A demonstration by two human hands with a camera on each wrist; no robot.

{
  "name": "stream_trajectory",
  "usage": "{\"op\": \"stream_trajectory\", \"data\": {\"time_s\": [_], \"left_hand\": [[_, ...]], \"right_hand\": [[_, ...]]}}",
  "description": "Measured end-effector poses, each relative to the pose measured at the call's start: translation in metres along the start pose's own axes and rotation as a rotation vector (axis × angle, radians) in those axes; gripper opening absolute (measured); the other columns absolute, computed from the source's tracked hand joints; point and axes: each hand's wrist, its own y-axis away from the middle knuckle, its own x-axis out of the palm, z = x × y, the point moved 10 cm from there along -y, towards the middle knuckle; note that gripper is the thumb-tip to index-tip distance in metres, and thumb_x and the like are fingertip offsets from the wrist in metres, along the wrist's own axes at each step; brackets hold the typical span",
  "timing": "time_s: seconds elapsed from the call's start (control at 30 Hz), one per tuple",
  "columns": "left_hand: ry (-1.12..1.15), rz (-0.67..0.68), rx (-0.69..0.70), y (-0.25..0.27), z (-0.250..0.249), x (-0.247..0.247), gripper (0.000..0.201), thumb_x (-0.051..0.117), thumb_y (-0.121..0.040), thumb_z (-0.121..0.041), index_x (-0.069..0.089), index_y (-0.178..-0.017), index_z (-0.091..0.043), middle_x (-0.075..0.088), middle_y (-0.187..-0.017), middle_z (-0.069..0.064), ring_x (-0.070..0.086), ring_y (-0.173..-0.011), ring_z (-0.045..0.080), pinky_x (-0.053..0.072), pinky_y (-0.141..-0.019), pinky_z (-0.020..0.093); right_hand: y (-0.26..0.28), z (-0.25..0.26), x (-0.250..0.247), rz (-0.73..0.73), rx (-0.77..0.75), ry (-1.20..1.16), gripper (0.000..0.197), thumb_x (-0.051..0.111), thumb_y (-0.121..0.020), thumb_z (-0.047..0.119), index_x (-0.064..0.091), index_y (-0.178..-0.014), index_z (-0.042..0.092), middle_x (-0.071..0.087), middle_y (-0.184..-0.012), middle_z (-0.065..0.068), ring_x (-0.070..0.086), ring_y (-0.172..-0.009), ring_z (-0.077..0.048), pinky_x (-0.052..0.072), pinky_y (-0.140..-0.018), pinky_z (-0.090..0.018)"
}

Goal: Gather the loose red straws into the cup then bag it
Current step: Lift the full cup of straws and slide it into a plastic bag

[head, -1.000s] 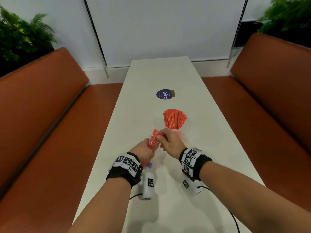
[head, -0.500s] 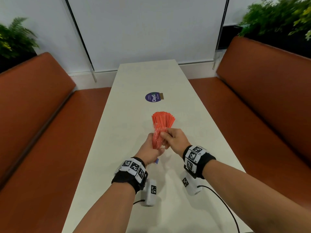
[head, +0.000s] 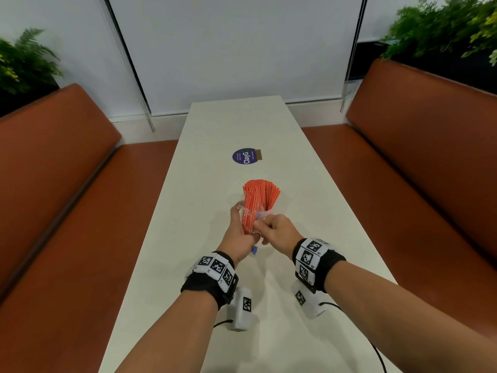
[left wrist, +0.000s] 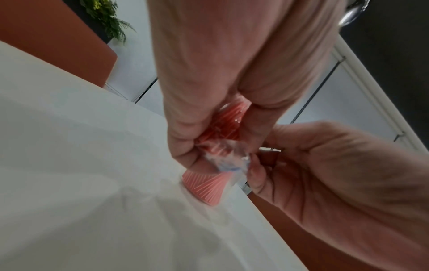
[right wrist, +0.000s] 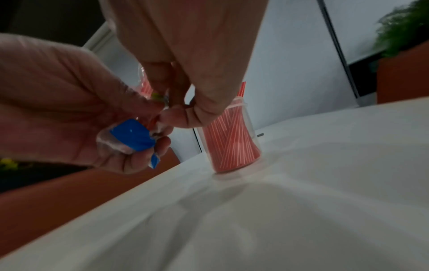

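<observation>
Just beyond your hands stands the cup (head: pixel 265 208) of straws, while your left hand (head: pixel 238 232) grips an upright wrapped straw bundle (head: pixel 248 211) and your right hand (head: pixel 277 232) pinches its wrapper.

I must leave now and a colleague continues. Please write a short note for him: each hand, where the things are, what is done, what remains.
Left hand: holds a clear bag of red straws above the table.
Right hand: pinches the bag's plastic edge.
Cup: upright on the table just beyond the hands, already full of red straws.
Done: many straws are in the cup.
Left: get the bagged straws into the cup, then bag the cup.
</observation>
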Motion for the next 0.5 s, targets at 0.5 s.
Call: {"op": "stream_trajectory", "data": {"time_s": [0.5], "left_hand": [[-0.245,0.042,-0.016,-0.003,-0.003,0.009,0.024,0.050,-0.087,-0.002,0.048,-0.109,-0.012,0.056,-0.089,0.002,0.053,-0.078,0.018,0.048,-0.071,0.034]], "right_hand": [[-0.005,0.019,0.000,-0.051,0.082,-0.654,0.020,0.063,-0.088,0.013,0.058,-0.106,0.008,0.062,-0.096,-0.008,0.058,-0.082,-0.015,0.044,-0.071,-0.025]]}}
